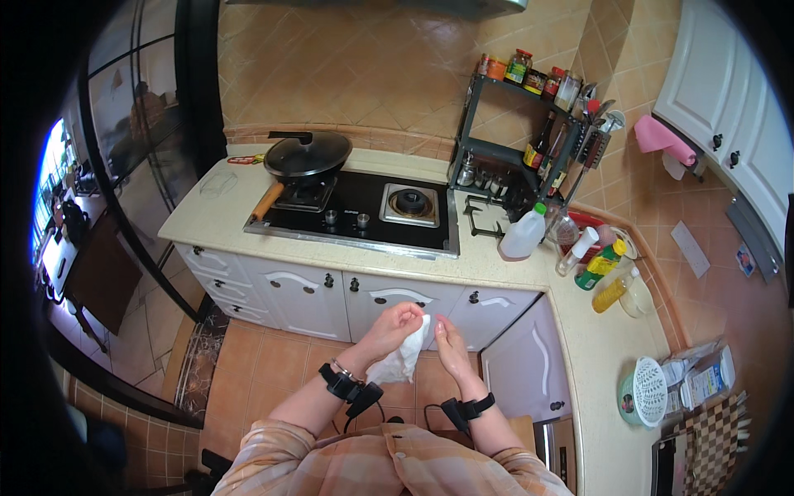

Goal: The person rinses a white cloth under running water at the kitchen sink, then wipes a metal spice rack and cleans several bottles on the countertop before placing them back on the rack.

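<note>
My left hand (pixel 397 328) is closed on a white cloth or paper towel (pixel 403 356), which hangs down between my forearms. My right hand (pixel 451 344) is just to the right of it, fingers together and raised, with nothing seen in it. Both hands are in front of the lower cabinets, below the counter edge. Beyond them, a black gas hob (pixel 366 204) is set in the counter. A lidded wok (pixel 307 158) with a wooden handle stands on its left burner; the right burner (pixel 410 201) bears no pan.
Right of the hob stand a detached pan support (pixel 481 217), a white jug with a green cap (pixel 523 235) and several bottles. A dark rack (pixel 502 152) holds jars and sauces. A pale green basket (pixel 642 394) stands on the right counter. A dark-framed glass door (pixel 133 167) is at left.
</note>
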A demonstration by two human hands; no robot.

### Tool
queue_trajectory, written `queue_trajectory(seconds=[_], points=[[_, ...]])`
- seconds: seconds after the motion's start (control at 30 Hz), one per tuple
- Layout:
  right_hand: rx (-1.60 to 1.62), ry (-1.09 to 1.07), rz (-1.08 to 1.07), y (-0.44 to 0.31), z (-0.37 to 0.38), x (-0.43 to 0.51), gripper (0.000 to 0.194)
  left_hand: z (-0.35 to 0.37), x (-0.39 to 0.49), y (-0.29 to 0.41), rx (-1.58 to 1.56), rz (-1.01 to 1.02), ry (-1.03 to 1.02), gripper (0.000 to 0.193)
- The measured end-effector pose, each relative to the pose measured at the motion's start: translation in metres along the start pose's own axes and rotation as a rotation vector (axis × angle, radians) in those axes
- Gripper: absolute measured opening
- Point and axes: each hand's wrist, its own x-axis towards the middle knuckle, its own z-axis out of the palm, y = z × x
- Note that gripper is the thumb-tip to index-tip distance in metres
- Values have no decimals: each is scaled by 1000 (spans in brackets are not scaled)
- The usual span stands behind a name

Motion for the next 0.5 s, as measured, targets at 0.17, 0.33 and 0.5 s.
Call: queue_trajectory(seconds=[0.17, 0.33, 0.5], points=[[702, -536, 347, -27, -11, 52, 69, -6, 80, 2, -249, -31, 73, 14], [929, -591, 353, -35, -21, 122, 62, -37, 148, 16, -492, 19, 80, 21], [968, -456, 298, -36, -30, 211, 39, -66, 222, 38, -404, -3, 15, 37]])
